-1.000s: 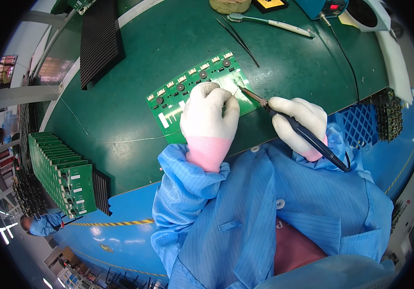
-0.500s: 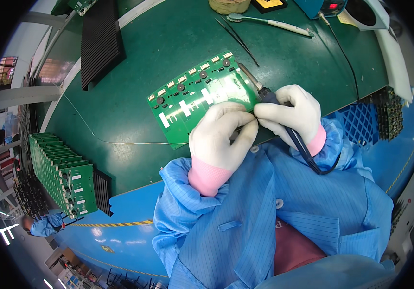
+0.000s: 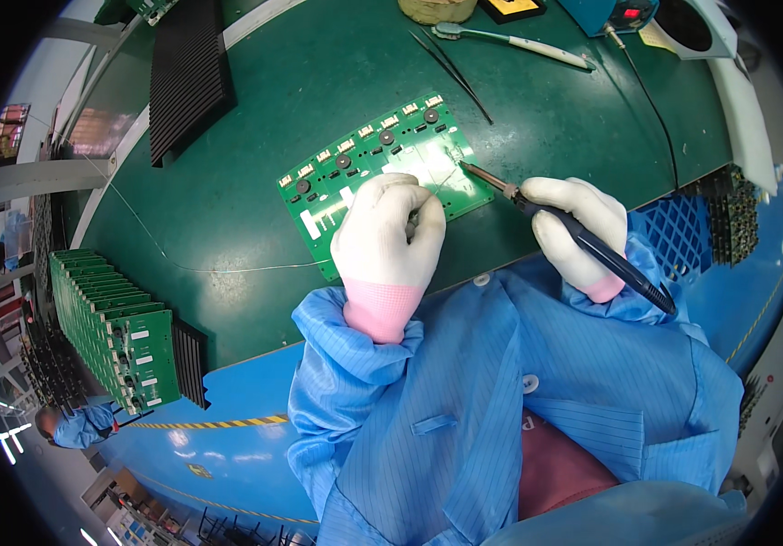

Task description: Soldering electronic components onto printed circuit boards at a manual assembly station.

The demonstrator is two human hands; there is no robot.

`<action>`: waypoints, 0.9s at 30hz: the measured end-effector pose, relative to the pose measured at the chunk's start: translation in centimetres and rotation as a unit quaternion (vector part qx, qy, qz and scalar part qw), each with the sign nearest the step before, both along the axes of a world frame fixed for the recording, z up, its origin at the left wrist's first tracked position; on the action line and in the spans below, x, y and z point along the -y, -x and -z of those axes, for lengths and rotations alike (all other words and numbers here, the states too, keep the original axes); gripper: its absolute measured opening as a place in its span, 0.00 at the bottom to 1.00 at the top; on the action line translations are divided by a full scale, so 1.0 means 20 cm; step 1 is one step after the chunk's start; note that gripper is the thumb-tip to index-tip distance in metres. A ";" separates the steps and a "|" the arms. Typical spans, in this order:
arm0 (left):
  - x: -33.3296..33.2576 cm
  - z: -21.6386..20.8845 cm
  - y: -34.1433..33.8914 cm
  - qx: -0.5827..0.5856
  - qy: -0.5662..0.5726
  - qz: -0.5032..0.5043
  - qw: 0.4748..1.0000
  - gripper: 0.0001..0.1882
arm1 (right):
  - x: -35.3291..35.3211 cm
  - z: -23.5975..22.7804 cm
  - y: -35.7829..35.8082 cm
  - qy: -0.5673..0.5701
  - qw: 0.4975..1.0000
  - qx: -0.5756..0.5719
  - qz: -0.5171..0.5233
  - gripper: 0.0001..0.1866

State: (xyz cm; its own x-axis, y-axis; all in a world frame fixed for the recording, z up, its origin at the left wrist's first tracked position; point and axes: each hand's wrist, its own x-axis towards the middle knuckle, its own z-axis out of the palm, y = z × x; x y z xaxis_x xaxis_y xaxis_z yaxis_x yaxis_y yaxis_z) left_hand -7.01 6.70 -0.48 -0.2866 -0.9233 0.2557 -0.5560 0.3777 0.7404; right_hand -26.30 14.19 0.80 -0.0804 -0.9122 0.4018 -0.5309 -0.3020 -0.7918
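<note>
A green circuit board (image 3: 326,211) lies tilted on the green bench, with white connectors and round black parts along its far edge. My right hand (image 3: 582,214), in a white glove, is closed round the dark handle of a soldering iron (image 3: 608,252). The iron's tip meets the board's right part, or hovers just over it. Over the board's near edge, my gloved left hand (image 3: 387,232) pinches a thin solder wire (image 3: 237,270). The wire trails left across the bench, and its short end points toward the iron's tip. My left hand covers the board's near middle.
Tweezers (image 3: 453,77) and a toothbrush (image 3: 523,44) lie beyond the board. A blue soldering station (image 3: 608,13) stands at the far right. Black ridged rack (image 3: 189,82) lies far left; upright circuit boards (image 3: 150,359) stand at near left. A blue crate (image 3: 673,232) sits beyond the right edge.
My hands have moved apart. The right drew back to the right, bringing the iron's tip down to the board's right part; the left shifted left and slightly farther over the board with the wire.
</note>
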 end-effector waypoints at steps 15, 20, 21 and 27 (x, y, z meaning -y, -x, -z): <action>0.02 0.01 0.03 0.049 0.036 -0.002 0.998 0.04 | 0.01 0.02 -0.02 -0.004 1.000 0.014 -0.004 0.16; 0.02 -0.01 0.03 0.055 0.014 -0.009 0.998 0.04 | 0.01 0.00 -0.01 -0.017 1.000 0.003 -0.006 0.16; 0.02 -0.02 0.02 0.045 0.003 -0.008 0.999 0.04 | 0.01 -0.01 0.00 -0.011 1.000 -0.002 0.000 0.16; 0.02 -0.02 -0.10 0.041 0.044 -0.009 0.998 0.04 | 0.08 -0.04 0.05 0.041 0.999 -0.022 0.026 0.16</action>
